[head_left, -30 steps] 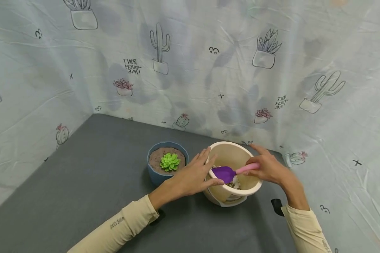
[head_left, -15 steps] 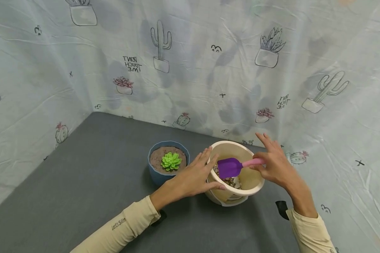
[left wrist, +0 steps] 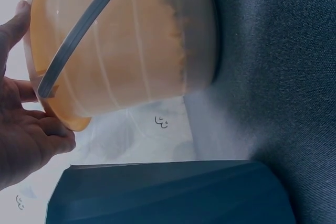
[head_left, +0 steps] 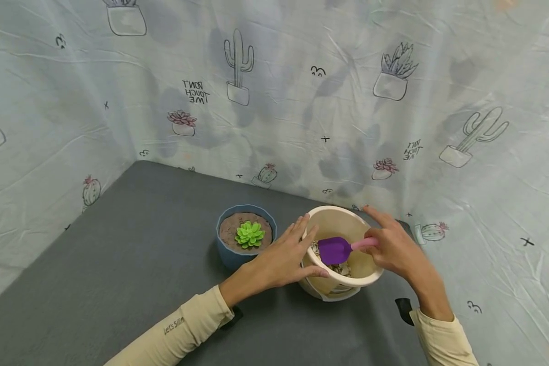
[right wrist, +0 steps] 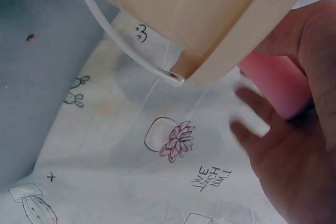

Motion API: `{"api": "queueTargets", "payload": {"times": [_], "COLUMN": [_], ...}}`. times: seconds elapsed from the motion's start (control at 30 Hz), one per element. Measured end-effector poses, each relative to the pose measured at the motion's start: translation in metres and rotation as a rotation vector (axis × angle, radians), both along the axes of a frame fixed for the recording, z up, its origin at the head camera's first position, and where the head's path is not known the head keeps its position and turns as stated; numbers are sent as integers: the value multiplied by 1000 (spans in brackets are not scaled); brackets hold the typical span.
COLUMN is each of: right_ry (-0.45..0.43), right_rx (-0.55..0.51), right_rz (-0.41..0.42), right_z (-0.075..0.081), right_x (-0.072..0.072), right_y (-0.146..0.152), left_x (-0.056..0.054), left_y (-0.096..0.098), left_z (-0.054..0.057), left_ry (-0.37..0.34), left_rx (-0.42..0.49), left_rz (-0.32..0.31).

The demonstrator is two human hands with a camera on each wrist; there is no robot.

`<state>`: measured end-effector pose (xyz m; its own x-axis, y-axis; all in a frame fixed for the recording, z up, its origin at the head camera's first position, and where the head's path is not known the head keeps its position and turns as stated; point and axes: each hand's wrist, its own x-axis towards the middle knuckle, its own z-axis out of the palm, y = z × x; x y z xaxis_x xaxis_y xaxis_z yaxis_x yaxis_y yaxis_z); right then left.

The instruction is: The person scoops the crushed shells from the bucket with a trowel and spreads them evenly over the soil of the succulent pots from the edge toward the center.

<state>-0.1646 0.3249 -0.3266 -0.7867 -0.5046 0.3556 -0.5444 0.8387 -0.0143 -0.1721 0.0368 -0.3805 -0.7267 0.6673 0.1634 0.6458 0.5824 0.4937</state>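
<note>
My right hand [head_left: 395,251] grips the pink handle of a toy shovel [head_left: 335,250] with a purple blade. That blade lies inside the mouth of a cream bucket [head_left: 347,280], over small pebble-like bits [head_left: 343,269] at the bottom. Only part of the pink handle [right wrist: 273,80] shows in the right wrist view, beyond the rim. On the bucket's left side, my left hand [head_left: 281,259] rests against the rim, fingers extended and thumb along the near edge. In the left wrist view the bucket [left wrist: 121,40] has a grey carrying handle [left wrist: 84,24] hanging across its wall.
A blue pot [head_left: 231,258] stands left of the bucket, behind my left forearm. It holds brown soil [head_left: 229,226] and a bright green succulent [head_left: 249,234]. Under both lies a dark grey surface [head_left: 119,254], with a cactus-printed curtain [head_left: 293,127] rising behind and on both sides.
The shovel first rises and shifts right from the bucket's left rim, then dips lower into the bucket. My left hand stays at the rim; the whole view shifts slightly.
</note>
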Motion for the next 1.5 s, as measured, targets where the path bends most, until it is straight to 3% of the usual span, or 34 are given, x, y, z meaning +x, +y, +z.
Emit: {"api": "queueTargets", "payload": {"times": [0.07,0.23,0.53,0.8,1.07,1.3,1.5], "right_ry": [11,-31,-4,34,-62,-199,-271], "right_rx": [-1,-11,4,32,127,42,-33], "right_rz": [33,24,40,10,-27,-56,-3], "right_z": [-1,-1,-1,13,16,17,9], "right_x": [-1,-1,0,1,0,-6,-8], "right_y": [-1,-3,-3,-2,-10,-16,-16], "left_x": [0,-1,-1,-1,0,1,1], "left_y": [0,1,3,5,3,1,1], "left_z": [0,-1,0,1,2,-1,-5], "left_ry": [2,13,21,13,30,45,37], "left_rx": [4,16,3,13,15,25,34], "left_rz": [1,0,-5,-7,-12,-5,-8]}}
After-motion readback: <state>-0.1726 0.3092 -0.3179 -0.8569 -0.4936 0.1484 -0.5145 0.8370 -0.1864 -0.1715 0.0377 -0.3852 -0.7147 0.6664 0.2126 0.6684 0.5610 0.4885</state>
